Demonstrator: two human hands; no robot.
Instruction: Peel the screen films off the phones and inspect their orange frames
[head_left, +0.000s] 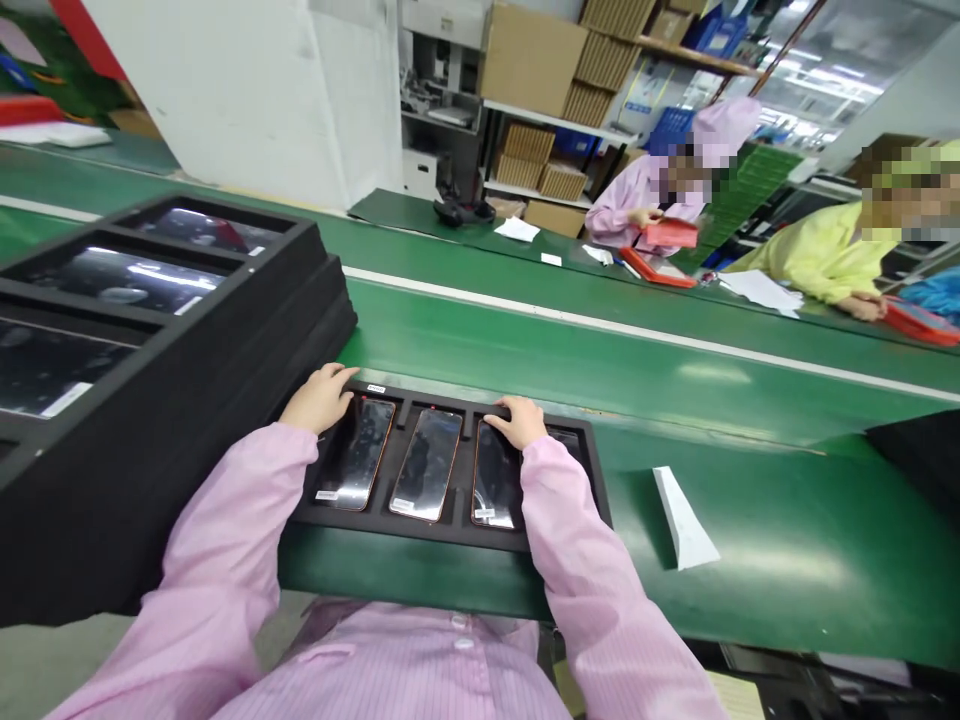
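Note:
A black foam tray [457,480] lies on the green bench in front of me, with several phones in its slots. One phone [356,455] sits in the left slot, another [426,465] beside it, and a third [496,480] partly under my right forearm. My left hand [321,398] holds the tray's far left corner, thumb and fingers around the rim. At the far rim, above the third phone, my right hand [519,422] has its thumb inside and its fingers over the edge. My right wrist and sleeve hide part of a further phone [566,440].
To my left rises a tall stack of black foam trays [247,340] with screens in the top one. A folded white paper piece [682,520] stands to the right. Across the green belt [600,340], two people [637,200] handle red items. Dark foam [922,460] edges in at right.

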